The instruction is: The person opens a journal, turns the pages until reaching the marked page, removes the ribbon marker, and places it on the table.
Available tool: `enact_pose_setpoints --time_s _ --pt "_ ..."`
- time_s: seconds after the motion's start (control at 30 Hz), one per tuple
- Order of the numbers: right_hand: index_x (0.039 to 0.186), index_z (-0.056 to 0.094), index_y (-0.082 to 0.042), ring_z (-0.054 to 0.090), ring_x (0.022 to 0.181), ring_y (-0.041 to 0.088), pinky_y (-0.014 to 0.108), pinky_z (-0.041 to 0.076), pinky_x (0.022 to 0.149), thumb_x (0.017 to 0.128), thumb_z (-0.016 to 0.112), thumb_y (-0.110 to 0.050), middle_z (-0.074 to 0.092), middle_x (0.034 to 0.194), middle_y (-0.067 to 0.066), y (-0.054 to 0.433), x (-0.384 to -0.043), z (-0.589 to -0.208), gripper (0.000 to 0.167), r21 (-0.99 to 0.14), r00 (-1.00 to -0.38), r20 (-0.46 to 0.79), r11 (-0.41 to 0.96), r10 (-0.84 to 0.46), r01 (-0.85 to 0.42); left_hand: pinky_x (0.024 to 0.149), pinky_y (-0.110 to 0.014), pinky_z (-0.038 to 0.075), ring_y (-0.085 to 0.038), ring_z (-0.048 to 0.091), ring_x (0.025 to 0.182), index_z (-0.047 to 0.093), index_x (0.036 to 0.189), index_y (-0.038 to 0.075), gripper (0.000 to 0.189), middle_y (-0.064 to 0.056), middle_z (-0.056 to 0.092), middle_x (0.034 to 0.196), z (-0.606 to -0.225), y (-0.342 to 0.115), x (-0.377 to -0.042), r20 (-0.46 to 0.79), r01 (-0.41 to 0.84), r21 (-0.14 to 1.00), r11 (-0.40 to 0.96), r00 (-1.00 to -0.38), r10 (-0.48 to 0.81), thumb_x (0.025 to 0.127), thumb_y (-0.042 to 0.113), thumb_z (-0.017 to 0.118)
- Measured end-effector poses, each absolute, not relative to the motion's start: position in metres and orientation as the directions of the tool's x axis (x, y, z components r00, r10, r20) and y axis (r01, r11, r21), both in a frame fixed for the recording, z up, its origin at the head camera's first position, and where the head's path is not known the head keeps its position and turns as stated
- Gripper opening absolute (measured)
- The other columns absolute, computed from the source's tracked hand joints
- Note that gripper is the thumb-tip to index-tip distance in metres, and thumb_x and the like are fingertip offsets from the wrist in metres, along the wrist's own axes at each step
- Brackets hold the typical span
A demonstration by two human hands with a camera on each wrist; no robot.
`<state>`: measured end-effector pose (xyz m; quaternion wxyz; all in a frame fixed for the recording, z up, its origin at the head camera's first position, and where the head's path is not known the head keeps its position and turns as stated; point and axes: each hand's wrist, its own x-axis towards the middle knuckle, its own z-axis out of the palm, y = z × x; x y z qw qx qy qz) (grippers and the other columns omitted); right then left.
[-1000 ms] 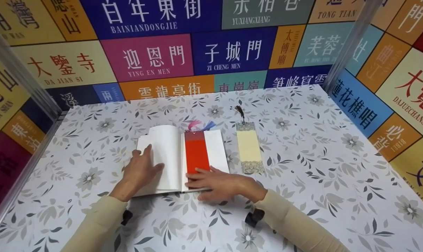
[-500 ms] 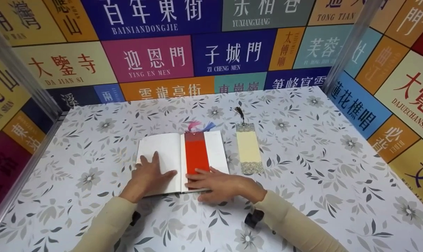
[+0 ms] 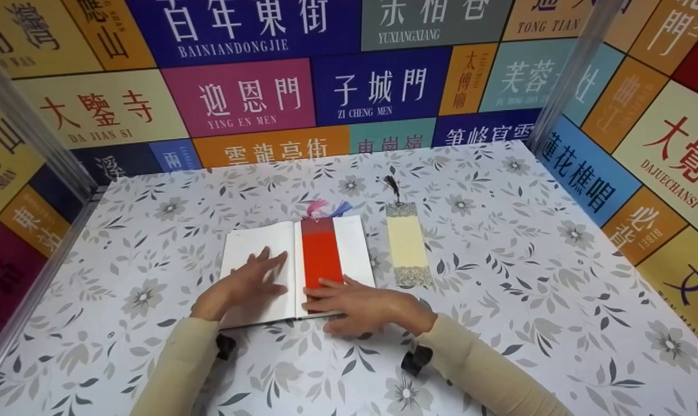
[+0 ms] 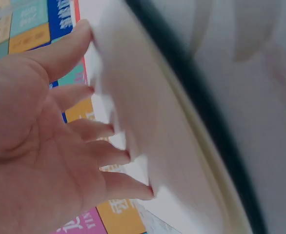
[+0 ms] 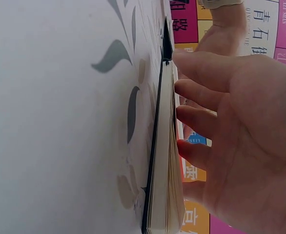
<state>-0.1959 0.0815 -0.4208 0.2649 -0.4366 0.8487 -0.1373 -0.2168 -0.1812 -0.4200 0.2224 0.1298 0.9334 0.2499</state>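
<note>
A notebook with blank white pages lies open on the table. On its right page rests a red bookmark, with pink and blue tassels poking out past the top edge. My right hand lies with spread fingers over the bookmark's lower end and the page. Spread fingers of my left hand touch the left page near the middle fold. In the left wrist view those fingertips meet the white page. The right wrist view shows the notebook's page edges and dark cover beneath my right fingers.
Right of the notebook lies a cream bookmark with patterned ends and a dark tassel. The table has a floral cloth. Colourful panels with lettering stand behind and at both sides.
The raised pages at the left have come down flat. My left hand has moved right across the left page toward the fold. My right hand stays in place.
</note>
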Motion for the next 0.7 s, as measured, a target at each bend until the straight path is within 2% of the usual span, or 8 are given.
enact_pose_setpoints --time_s 0.2,0.3,0.47,0.6,0.7 --pt "0.157 0.033 -0.032 0.004 0.159 0.022 0.056 0.003 0.128 0.104 0.050 -0.034 0.017 0.169 -0.011 0.0818 -0.1962 -0.4197 0.056 -0.463 -0.475 -0.323 0.575 -0.818 -0.675 0.116 -0.076 0.009 -0.057 -0.002 0.149 0.024 0.160 0.020 0.072 -0.028 0.000 0.166 -0.4146 -0.1831 -0.2171 -0.397 0.088 0.514 0.853 -0.857 0.328 0.100 0.036 0.060" --pt "0.157 0.033 -0.031 0.004 0.159 0.022 0.056 0.003 0.128 0.104 0.050 -0.034 0.017 0.169 -0.011 0.0816 -0.1964 -0.4199 0.055 -0.465 -0.477 -0.323 0.576 -0.818 -0.673 0.116 -0.076 0.010 -0.057 -0.001 0.149 0.024 0.160 0.021 0.073 -0.028 0.001 0.166 -0.4114 -0.1817 -0.2160 -0.416 0.079 0.497 0.864 -0.852 0.317 0.099 0.038 0.060" --pt "0.158 0.031 -0.031 0.006 0.159 0.021 0.056 0.005 0.128 0.104 0.051 -0.034 0.017 0.169 -0.013 0.0810 -0.1958 -0.4203 0.057 -0.494 -0.494 -0.313 0.583 -0.811 -0.645 0.116 -0.076 0.011 -0.059 0.002 0.149 0.026 0.160 0.018 0.073 -0.030 0.005 0.165 -0.4109 -0.1779 -0.2158 -0.428 0.072 0.471 0.879 -0.853 0.299 0.099 0.037 0.060" --pt "0.157 0.032 -0.030 0.009 0.159 0.020 0.057 0.007 0.127 0.104 0.051 -0.033 0.017 0.169 -0.013 0.0815 -0.1963 -0.4194 0.057 -0.549 -0.520 -0.267 0.571 -0.811 -0.610 0.115 -0.074 0.019 -0.068 0.011 0.142 0.029 0.158 0.010 0.071 -0.038 0.012 0.161 -0.4146 -0.1767 -0.2182 -0.385 0.140 0.453 0.880 -0.860 0.335 0.099 0.033 0.061" --pt "0.156 0.036 -0.027 0.013 0.158 0.021 0.056 0.010 0.127 0.104 0.051 -0.031 0.019 0.169 -0.010 0.0823 -0.1984 -0.4189 0.054 -0.586 -0.539 -0.220 0.552 -0.813 -0.593 0.115 -0.073 0.022 -0.069 0.014 0.140 0.031 0.157 0.009 0.070 -0.039 0.014 0.160 -0.4152 -0.1758 -0.2178 -0.375 0.156 0.441 0.884 -0.863 0.339 0.099 0.033 0.061"
